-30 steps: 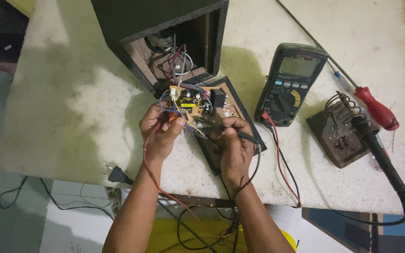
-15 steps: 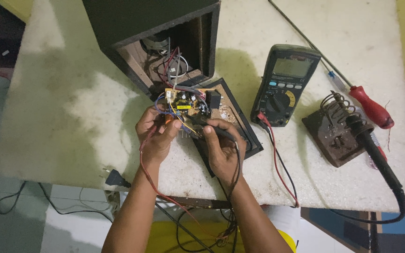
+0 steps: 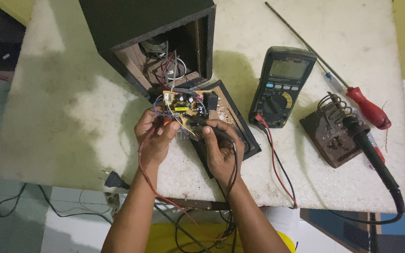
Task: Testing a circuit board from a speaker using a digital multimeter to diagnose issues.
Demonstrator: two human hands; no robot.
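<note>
A small circuit board [image 3: 183,104] with coloured wires hangs out of an open dark speaker box [image 3: 151,37] on a white table [image 3: 52,103]. My left hand [image 3: 153,136] grips a red probe with its tip at the board's near edge. My right hand [image 3: 219,150] holds a black probe against the board's right side. Both probe leads run to a dark multimeter [image 3: 280,86] on the right. A black back panel [image 3: 233,126] lies flat under the board.
A soldering iron [image 3: 366,145] rests in its spring stand [image 3: 331,136] at the right. A long red-handled screwdriver [image 3: 352,96] lies behind it. A black mains plug [image 3: 114,180] hangs at the table's front edge. Cables trail to the floor below.
The view has shifted slightly. My hands stay at the board with the probes, the left one a little lower and closer to the right one.
</note>
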